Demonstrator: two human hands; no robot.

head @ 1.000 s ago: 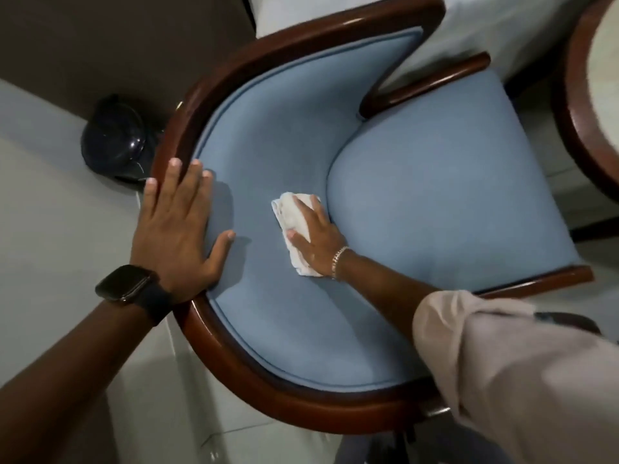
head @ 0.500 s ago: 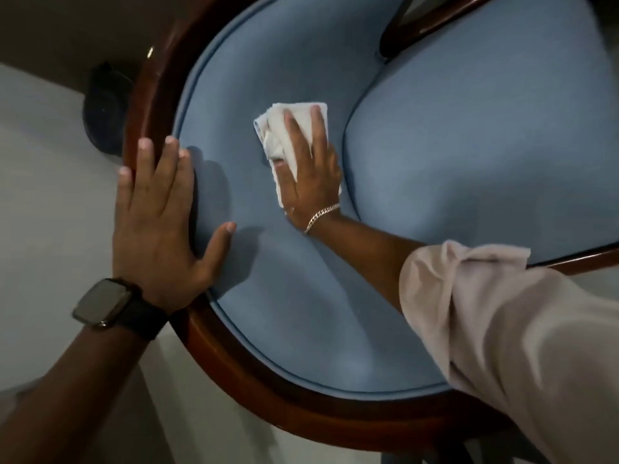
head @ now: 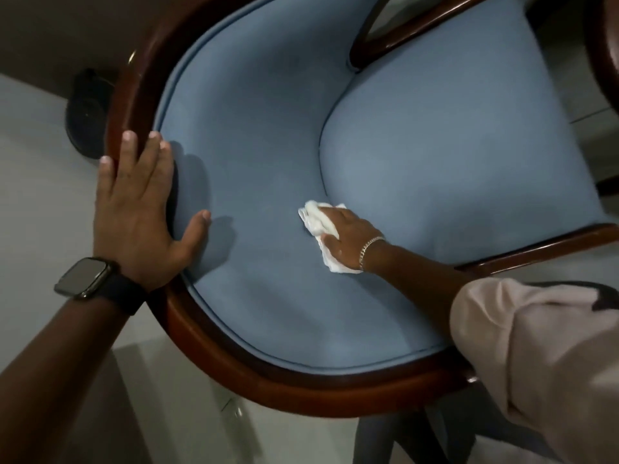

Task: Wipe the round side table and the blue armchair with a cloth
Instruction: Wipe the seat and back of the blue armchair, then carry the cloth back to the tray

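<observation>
Under right hand point(head: 348, 236), white cloth point(head: 318, 221)

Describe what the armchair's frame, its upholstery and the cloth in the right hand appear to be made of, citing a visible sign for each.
Frame: probably wood with a glossy reddish-brown varnish, since light glints off its rounded rail.
Upholstery: a matt blue woven fabric, judging by the faint texture and piped seam.
Cloth: soft white textile or paper, hard to say which; it crumples into folds under the right hand.

Seat cushion point(head: 452, 155) bare, passable; left hand point(head: 137, 209) blocks wooden rim point(head: 134, 85).
</observation>
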